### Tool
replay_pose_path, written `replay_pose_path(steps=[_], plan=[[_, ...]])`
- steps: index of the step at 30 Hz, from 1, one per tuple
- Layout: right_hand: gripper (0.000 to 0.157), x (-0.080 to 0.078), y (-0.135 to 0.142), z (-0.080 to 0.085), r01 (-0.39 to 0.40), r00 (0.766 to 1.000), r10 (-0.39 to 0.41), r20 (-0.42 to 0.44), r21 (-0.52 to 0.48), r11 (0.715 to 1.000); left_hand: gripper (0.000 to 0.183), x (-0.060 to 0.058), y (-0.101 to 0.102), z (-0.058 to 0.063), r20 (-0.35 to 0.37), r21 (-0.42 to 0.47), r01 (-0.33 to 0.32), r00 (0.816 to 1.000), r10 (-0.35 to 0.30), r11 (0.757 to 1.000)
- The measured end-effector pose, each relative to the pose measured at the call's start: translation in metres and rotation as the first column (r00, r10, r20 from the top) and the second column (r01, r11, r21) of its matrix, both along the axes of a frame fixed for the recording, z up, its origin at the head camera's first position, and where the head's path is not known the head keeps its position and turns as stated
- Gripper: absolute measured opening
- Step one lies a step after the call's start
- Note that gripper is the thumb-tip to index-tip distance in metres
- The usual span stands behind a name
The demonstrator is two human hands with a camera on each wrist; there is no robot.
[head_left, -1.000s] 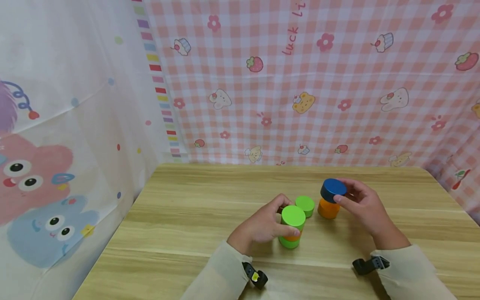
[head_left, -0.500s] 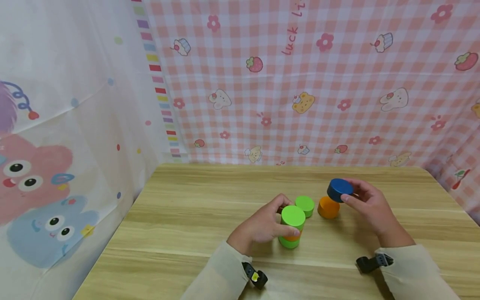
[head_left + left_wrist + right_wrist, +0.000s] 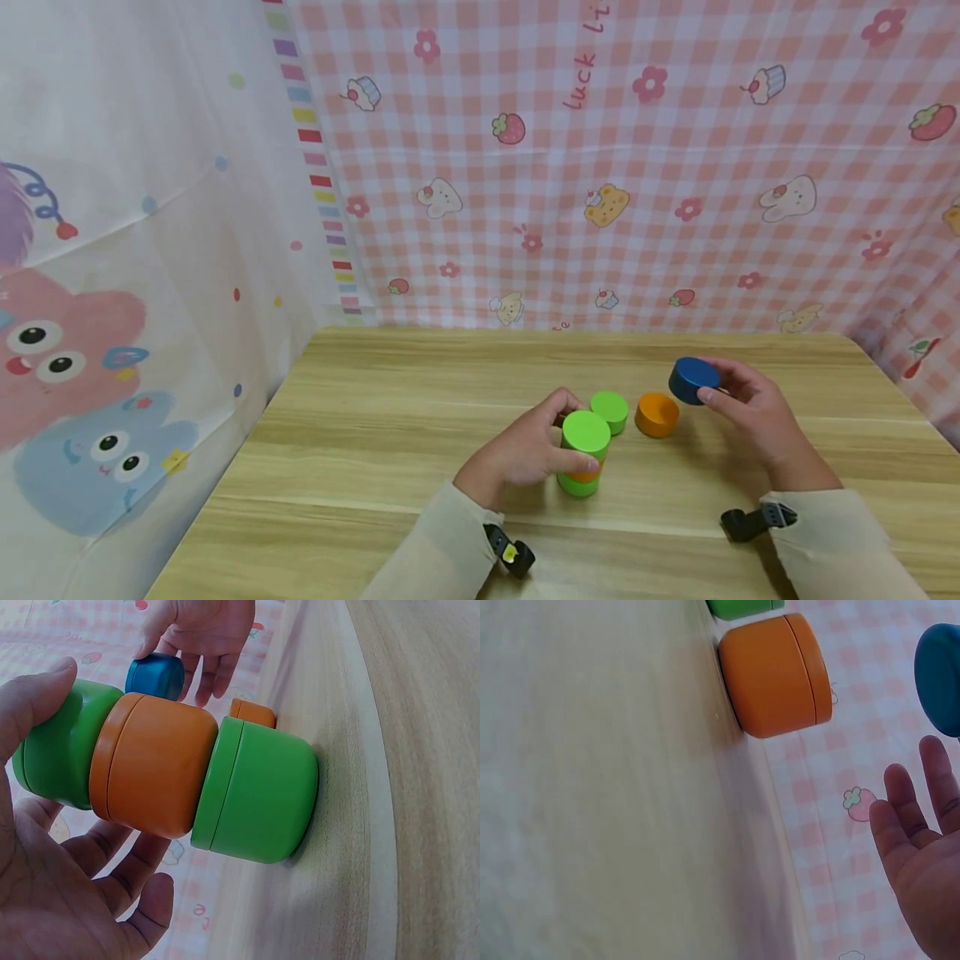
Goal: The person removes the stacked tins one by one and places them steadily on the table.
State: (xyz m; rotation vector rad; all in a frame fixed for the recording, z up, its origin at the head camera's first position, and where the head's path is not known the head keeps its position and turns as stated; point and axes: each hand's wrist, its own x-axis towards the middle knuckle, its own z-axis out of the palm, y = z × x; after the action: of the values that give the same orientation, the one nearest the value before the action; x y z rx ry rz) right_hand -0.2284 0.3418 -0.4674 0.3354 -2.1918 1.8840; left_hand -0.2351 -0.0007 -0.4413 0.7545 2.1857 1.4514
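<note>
Small round lidded jars stand on the wooden table. My left hand [image 3: 528, 446] grips a stack of three, its thumb laid across one side. In the left wrist view the stack shows a green top jar [image 3: 71, 746], an orange jar [image 3: 154, 765] in the middle and a green bottom jar [image 3: 259, 795] against the table. My right hand [image 3: 753, 412] pinches a blue jar [image 3: 693, 381] between thumb and fingers, held up off the table. Below and left of it sits a single orange jar [image 3: 657, 415]. Another green jar [image 3: 610, 412] stands just behind the stack.
The wooden table [image 3: 375, 433] stretches left and right of the hands. A pink checked cloth [image 3: 555, 167] hangs along its back edge, and a white printed cloth [image 3: 187, 250] hangs at the left. Both wrists wear black straps with small devices [image 3: 757, 522].
My right hand has carried the blue jar rightward, from over the single orange jar to beyond its right side, uncovering that jar's top. The left hand and its stack stay in place.
</note>
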Motion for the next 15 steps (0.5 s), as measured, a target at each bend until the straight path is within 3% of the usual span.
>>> replay_pose_path(steps=[15], plan=[[0.036, 0.001, 0.015, -0.004, 0.006, 1.0, -0.005, 0.017, -0.032, 0.999, 0.046, 0.0, 0.0, 0.001, 0.001, -0.001, 0.005, 1.0, -0.005, 1.0]])
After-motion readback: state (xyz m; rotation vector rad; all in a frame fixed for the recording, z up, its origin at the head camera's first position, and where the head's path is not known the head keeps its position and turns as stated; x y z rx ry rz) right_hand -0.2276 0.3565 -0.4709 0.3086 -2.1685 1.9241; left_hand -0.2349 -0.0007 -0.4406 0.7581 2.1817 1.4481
